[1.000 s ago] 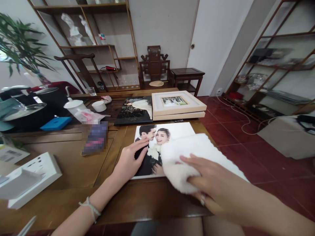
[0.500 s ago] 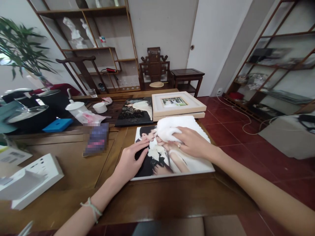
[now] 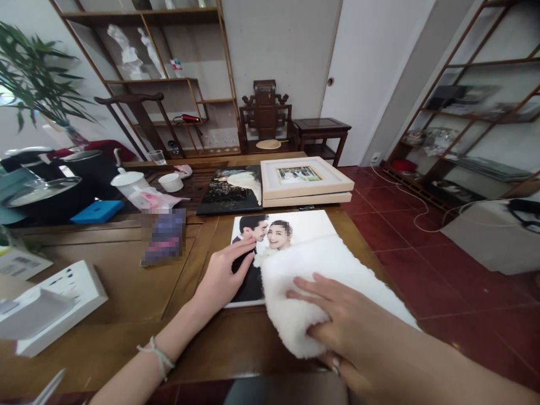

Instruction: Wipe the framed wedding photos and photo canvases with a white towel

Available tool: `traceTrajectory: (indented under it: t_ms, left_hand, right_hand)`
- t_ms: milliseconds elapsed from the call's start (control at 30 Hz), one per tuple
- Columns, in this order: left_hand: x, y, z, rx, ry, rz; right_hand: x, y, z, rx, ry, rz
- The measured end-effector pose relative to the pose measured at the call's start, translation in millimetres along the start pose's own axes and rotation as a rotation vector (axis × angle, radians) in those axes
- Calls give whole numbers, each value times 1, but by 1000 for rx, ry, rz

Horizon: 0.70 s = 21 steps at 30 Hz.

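The photo panel (image 3: 307, 228) lies face up on the bench (image 3: 228, 340), near the bench's front edge, and serves as reference for all positions below. Its print shows two people, head to head.

Left hand (image 3: 228, 273): laid on the left portion of the photo panel, fingers extended and together, thumb apart; it grasps nothing. A pale cord bracelet (image 3: 156, 358) encircles the wrist.

Right hand (image 3: 337, 318): grasping a white cloth (image 3: 291, 281), with the fingers spread over the bunched fabric and partly tucked into it. A ring (image 3: 336, 364) is worn on one finger. The white cloth covers the lower right portion of the photo panel; its bunched end extends past the panel's near edge.

Behind the photo panel, to the right: two light wood frames (image 3: 307, 177), stacked, the upper one holding a small picture. Behind it, to the left: a dark photo board (image 3: 230, 191), lying flat beside the frames.

Left of the photo panel: a blurred packet (image 3: 164, 236). Farther left and behind: a blue block (image 3: 97, 212), a white teapot (image 3: 129, 183) and a white cup (image 3: 171, 181). Far left: a white tray (image 3: 63, 306), set at an angle.
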<state>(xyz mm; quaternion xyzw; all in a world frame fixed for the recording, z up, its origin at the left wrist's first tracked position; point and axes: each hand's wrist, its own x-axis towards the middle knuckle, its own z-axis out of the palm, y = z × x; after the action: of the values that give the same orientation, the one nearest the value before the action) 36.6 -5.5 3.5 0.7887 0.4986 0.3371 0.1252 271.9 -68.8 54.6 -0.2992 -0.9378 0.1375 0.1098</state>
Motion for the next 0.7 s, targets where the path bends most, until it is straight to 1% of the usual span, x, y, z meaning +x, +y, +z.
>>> traceTrajectory:
  t_ms: [33,100,200,333,467,600,700]
  left_hand:
    - [0,0,0,0,-1,-2]
    - [0,0,0,0,-3,0]
    - [0,-1,1,-3,-3,14]
    - [-1,-2,0,-2,3,13]
    - [-1,-2,0,-3,2,9]
    - [0,-2,0,-5,-5,18]
    - [0,-3,0,-5,2,28]
  right_hand:
    - [-2,-3,-3,18,-18,-16]
    - [-3,1,-8,57,-42,-22]
    - [5,24,-14,101,-51,34]
    - [27,61,-13,37,44,121]
    - [54,85,-5,-112,162,105]
    - [70,95,1,-196,239,52]
    - [68,90,3,-199,230,36]
